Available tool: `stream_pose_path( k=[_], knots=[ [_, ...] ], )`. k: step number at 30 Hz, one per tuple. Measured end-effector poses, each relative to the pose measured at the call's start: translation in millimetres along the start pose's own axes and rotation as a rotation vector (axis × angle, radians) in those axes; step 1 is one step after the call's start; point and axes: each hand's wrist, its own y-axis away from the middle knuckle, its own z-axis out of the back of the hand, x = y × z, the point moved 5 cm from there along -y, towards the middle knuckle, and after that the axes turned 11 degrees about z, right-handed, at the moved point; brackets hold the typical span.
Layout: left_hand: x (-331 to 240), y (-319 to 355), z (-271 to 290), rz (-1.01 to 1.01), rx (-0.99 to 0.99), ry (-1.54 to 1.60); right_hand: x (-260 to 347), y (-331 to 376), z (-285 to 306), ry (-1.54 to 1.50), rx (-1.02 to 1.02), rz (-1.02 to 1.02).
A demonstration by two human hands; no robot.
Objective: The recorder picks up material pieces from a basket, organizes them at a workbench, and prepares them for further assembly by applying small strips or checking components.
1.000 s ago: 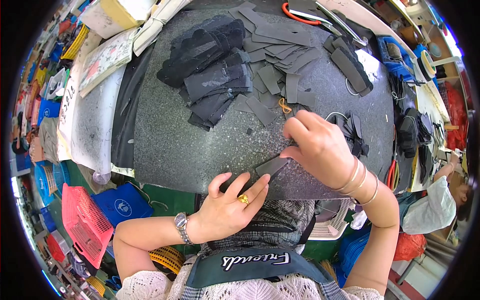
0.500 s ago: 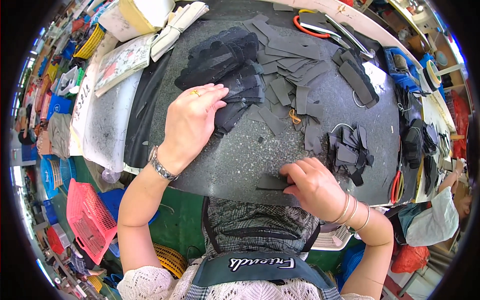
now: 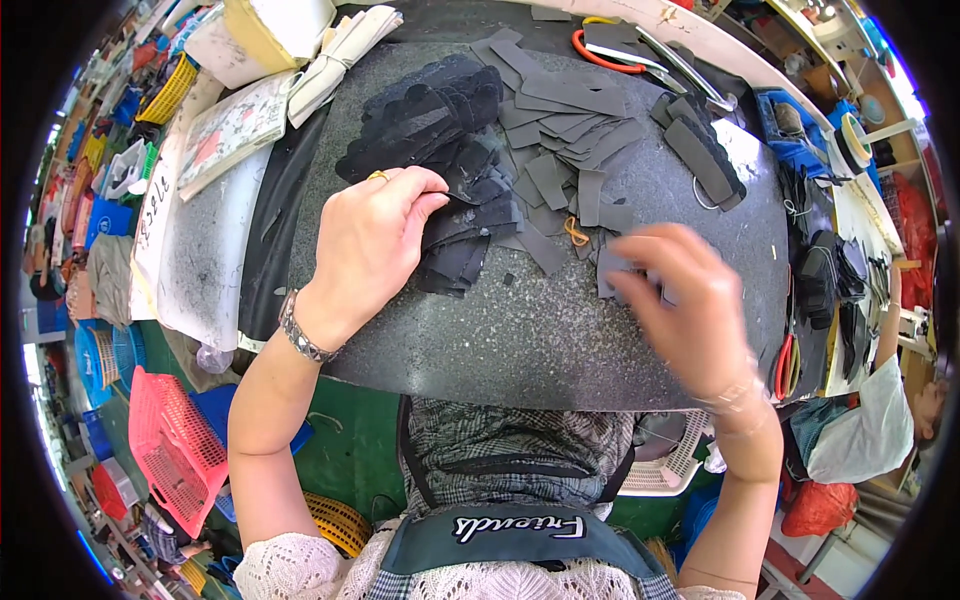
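On the dark speckled board (image 3: 500,350), my left hand (image 3: 368,250) is closed, thumb and forefinger pinching the edge of a thin black piece (image 3: 462,198) at the near side of a layered pile. Behind it lies a stack of black scallop-edged pieces (image 3: 425,115). My right hand (image 3: 690,305) hovers over the right half of the board, smeared by motion, its fingers bent near a grey strip (image 3: 606,272). Whether it holds anything I cannot make out. Many loose dark grey strips (image 3: 575,130) spread across the middle back. The right hand hides the tied bundle.
A yellow-brown rubber band (image 3: 575,232) lies by the strips. Red-handled scissors (image 3: 608,55) sit at the back, another red-handled tool (image 3: 788,365) at the right edge. A row of grey pieces (image 3: 700,155) and a blue tray (image 3: 782,125) are on the right. A pink basket (image 3: 175,445) stands lower left.
My right hand has lifted from the front edge and moved up and right. The dark strip there is gone from the board. My left hand now pinches at the pile's edge.
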Motion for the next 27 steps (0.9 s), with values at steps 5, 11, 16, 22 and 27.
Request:
stream_pose_path(
  k=[5,11,16,22,27],
  knots=[
    [17,-14,5,0.173,-0.002,0.247,39,-55,-77,-0.047,-0.061,0.574],
    [-66,26,54,-0.274,0.284,-0.357,-12,-58,-73,-0.245,-0.054,0.289],
    [-59,101,-32,-0.410,0.332,0.130,-24,-60,-73,-0.188,0.092,0.093],
    [-39,48,-54,-0.248,0.132,-0.255,-33,-49,-79,-0.191,0.093,0.057],
    [-38,55,-52,-0.267,0.062,-0.358,-31,-46,-77,-0.176,0.131,0.022]
  ],
)
